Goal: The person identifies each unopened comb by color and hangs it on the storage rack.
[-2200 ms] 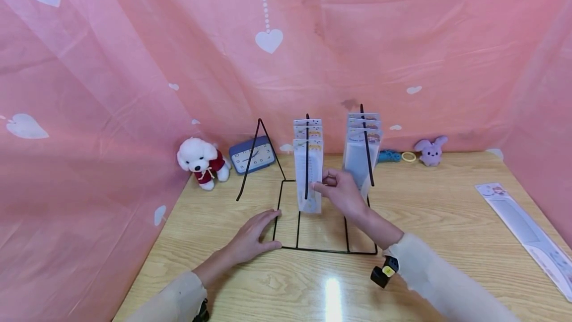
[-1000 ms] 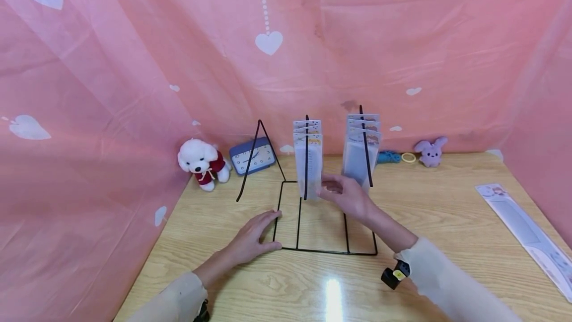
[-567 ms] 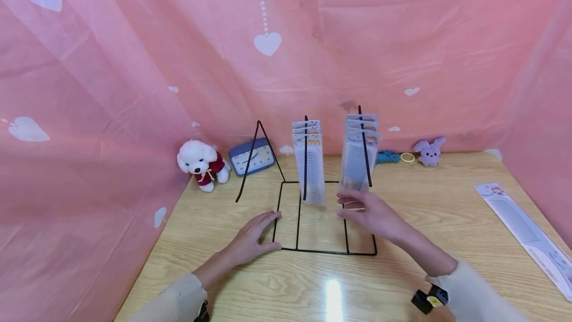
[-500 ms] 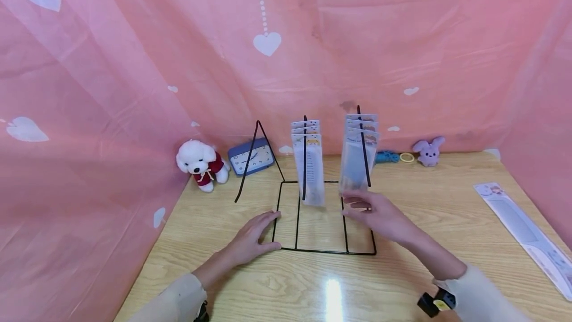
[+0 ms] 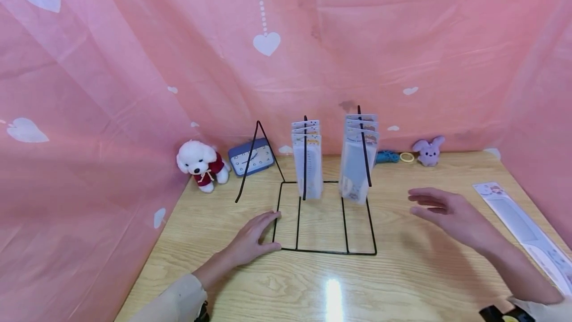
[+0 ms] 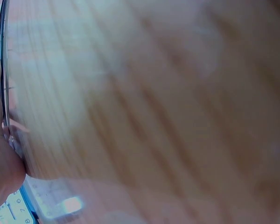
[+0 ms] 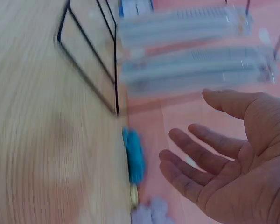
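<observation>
A black wire rack (image 5: 313, 251) stands mid-table with clear packets hung on two upright hooks: a middle stack (image 5: 307, 165) and a right stack (image 5: 357, 160). My left hand (image 5: 252, 235) lies flat on the table, fingers straight, touching the rack's front-left corner; in the left wrist view only its edge (image 6: 0, 158) shows against the wire. My right hand (image 5: 440, 210) hovers open and empty above the table right of the rack, fingers spread (image 7: 210, 161). A long flat packet (image 5: 520, 230) lies at the table's right edge, just beyond that hand.
Along the back edge sit a white plush dog (image 5: 198, 161), a blue clock (image 5: 251, 155), a blue toy (image 5: 388, 156), a yellow ring (image 5: 407, 157) and a purple plush rabbit (image 5: 429, 150). Pink heart-print curtain (image 5: 134, 88) encloses the table on three sides.
My right hand let go of the middle packet stack and swung right, away from the rack toward the long flat packet. The left hand stayed put.
</observation>
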A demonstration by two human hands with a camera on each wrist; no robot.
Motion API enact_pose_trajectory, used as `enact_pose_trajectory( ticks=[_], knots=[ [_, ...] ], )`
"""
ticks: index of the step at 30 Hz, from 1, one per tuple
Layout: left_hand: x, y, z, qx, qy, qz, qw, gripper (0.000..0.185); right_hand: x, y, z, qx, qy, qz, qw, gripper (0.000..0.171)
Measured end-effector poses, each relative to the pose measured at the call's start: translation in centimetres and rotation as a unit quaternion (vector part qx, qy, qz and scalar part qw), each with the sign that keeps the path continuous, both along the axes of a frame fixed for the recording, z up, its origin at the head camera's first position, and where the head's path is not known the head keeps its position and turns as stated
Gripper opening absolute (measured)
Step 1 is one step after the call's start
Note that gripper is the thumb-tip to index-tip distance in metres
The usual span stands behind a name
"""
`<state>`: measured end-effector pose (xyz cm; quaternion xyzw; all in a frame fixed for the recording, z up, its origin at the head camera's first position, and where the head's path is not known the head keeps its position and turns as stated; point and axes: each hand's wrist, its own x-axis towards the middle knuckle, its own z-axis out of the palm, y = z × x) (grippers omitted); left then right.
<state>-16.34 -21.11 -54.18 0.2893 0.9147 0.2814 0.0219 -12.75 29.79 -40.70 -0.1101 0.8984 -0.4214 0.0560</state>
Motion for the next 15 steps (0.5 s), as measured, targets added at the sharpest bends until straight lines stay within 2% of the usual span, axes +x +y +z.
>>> enact_pose_trajectory(
  ticks=[3,7,11,15],
  knots=[
    [0.0,0.0,0.0,0.002,0.001,-0.001,1.0000,0.084,0.3,2.8,-0.5,0.013,0.027,-0.026,0.999,0.057],
    [0.0,0.0,0.1,0.003,0.001,-0.004,1.0000,0.084,1.1,6.2,-1.5,0.000,0.074,-0.066,0.995,0.055],
    [0.1,0.1,0.2,0.001,-0.006,0.000,1.0000,0.085,1.7,9.3,-2.7,-0.023,0.117,-0.114,0.986,0.050],
    [0.1,0.2,0.4,-0.001,-0.014,0.006,0.9999,0.084,2.0,12.3,-4.6,-0.068,0.153,-0.164,0.972,0.062]
  ],
)
